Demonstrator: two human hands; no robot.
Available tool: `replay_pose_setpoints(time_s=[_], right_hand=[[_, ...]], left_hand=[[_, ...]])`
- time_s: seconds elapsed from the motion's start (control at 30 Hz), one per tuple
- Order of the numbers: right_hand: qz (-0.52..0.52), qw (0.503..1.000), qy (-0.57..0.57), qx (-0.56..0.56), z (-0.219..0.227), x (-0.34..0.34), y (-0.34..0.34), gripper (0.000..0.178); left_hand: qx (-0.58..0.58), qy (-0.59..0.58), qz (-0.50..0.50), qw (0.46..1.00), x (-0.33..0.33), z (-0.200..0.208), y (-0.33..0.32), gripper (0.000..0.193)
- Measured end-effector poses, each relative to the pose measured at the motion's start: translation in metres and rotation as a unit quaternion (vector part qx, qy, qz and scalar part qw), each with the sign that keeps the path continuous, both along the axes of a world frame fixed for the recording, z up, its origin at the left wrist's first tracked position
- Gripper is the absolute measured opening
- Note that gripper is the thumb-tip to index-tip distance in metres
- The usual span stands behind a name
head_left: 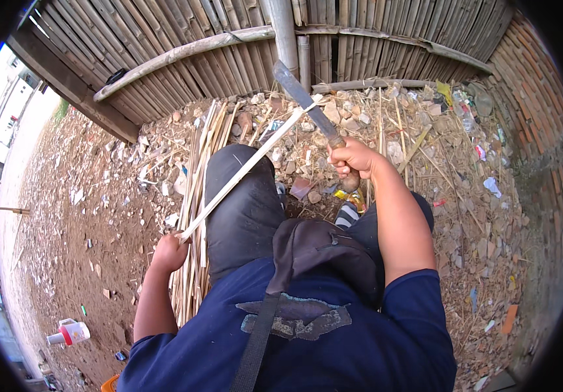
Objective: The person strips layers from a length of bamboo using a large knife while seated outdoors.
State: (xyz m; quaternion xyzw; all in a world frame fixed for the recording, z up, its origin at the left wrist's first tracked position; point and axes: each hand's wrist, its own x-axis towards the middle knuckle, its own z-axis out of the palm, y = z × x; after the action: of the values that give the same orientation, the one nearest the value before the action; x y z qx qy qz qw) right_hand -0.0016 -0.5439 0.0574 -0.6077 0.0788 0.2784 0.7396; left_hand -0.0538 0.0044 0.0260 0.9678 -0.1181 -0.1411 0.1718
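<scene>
Two fists clamped — left hand [169, 251] on bamboo strip [242, 173], right hand [353, 159] on machete [304, 101] — cut strips [193, 196] alongside.

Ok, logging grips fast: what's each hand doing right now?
Left hand: closed on the bamboo strip.
Right hand: closed on the knife handle.

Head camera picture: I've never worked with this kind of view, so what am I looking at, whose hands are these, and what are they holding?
One wide fisheye camera on the person's head looks down, so straight edges bend. No machine: two bare hands. The right hand has its grip around the wooden handle of a long grey metal knife. The left hand holds one end of a thin pale bamboo strip, which crosses the black-trousered knee to meet the blade. A bundle of split bamboo strips lies on littered dirt ground. A bamboo fence stands ahead.
</scene>
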Motion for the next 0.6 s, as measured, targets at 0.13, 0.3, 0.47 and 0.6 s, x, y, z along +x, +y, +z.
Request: replay_pose_setpoints(time_s=[0.13,0.3,0.47,0.6], right_hand=[[0.017,0.998,0.037,0.052,-0.008,-0.001,-0.010,0.013],[-0.077,0.932,-0.188,-0.301,-0.014,0.007,0.011,0.013],[-0.068,0.966,-0.106,-0.228,-0.010,0.006,0.011,0.015],[-0.035,0.999,-0.012,0.003,-0.014,0.004,0.009,0.013]], left_hand=[[0.014,0.017,0.008,1.000,0.005,0.009,-0.001,0.026],[0.038,0.022,0.016,0.999,0.003,0.016,-0.004,0.025],[0.030,0.000,0.014,0.999,-0.002,0.018,-0.008,0.026],[-0.009,-0.015,0.002,1.000,-0.002,0.008,-0.006,0.025]])
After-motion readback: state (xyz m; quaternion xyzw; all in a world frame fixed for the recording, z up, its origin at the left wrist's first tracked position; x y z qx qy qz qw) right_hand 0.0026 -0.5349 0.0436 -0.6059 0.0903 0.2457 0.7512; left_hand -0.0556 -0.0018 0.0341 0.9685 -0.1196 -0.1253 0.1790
